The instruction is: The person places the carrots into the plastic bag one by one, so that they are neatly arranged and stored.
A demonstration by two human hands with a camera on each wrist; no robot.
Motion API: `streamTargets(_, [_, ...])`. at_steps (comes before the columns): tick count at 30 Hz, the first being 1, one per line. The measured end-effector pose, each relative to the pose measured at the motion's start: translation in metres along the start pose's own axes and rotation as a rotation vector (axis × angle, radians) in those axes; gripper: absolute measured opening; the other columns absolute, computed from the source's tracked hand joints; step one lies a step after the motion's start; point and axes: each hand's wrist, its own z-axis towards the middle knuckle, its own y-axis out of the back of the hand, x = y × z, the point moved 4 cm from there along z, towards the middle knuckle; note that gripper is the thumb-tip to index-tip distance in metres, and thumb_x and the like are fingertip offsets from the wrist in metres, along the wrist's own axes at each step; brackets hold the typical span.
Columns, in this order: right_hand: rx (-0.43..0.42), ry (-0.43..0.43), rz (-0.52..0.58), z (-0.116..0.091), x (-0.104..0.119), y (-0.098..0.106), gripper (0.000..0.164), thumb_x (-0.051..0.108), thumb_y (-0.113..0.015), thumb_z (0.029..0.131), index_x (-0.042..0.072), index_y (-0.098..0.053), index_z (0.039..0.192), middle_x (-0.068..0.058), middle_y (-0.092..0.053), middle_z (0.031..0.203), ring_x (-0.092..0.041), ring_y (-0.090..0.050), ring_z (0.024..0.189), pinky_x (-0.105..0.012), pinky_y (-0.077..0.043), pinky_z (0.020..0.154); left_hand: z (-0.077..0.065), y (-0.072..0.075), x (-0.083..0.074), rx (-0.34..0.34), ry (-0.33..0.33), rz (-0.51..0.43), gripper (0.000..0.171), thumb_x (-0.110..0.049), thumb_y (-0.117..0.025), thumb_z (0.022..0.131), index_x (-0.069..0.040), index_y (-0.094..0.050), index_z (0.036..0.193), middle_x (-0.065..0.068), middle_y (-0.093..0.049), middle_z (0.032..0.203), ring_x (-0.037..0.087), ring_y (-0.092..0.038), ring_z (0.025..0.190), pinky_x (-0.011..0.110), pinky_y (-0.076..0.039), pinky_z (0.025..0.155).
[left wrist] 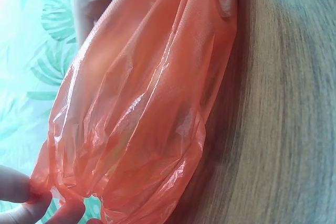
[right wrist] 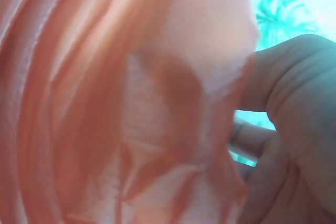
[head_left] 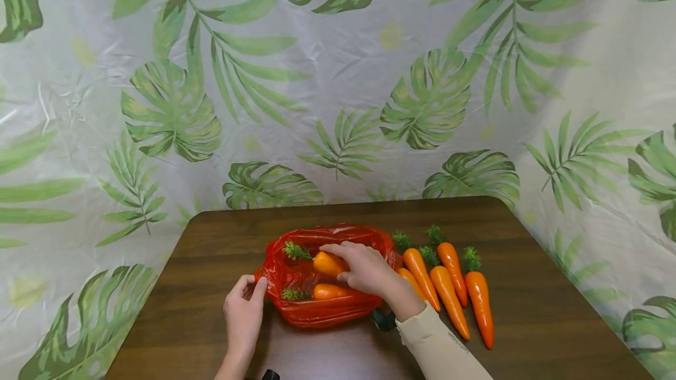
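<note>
The left hand [head_left: 244, 311] pinches the left edge of an open red plastic bag [head_left: 317, 314] on the wooden table [head_left: 203, 286], while the right hand [head_left: 368, 271] reaches over the bag's right side and grips the upper carrot [head_left: 326, 264] between thumb and fingers inside it. Just below that one, the lower carrot [head_left: 328, 292] lies in the bag, both with feathery green tops pointing left. To the bag's right, a cluster of five carrots [head_left: 450, 301] rests on the table, the leftmost partly hidden, before a leaf-patterned sheet [head_left: 348, 87] hanging behind.
</note>
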Motion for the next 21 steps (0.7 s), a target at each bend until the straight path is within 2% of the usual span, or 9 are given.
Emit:
streamTargets(9, [0.052, -0.003, -0.099, 0.005, -0.007, -0.017, 0.066, 0.010, -0.079, 0.085, 0.032, -0.056, 0.143, 0.002, -0.062, 0.120, -0.019, -0.060, 0.101, -0.039, -0.052, 0.079, -0.001, 0.001, -0.002, -0.002, 0.001, 0.011, 0.012, -0.014, -0.072, 0.094, -0.004, -0.068, 0.091, 0.011, -0.072, 0.093, 0.025, -0.069, 0.097, 0.005, -0.043, 0.076])
streamTargets(21, [0.061, 0.081, -0.183, 0.011, 0.003, -0.022, 0.058, 0.002, -0.076, 0.084, 0.028, -0.065, 0.134, 0.004, -0.065, 0.104, -0.019, -0.062, 0.091, -0.038, -0.054, 0.075, -0.002, 0.000, -0.003, -0.007, -0.015, 0.006, 0.011, -0.015, -0.072, 0.094, -0.005, -0.068, 0.090, 0.011, -0.073, 0.094, 0.027, -0.070, 0.098, 0.004, -0.041, 0.077])
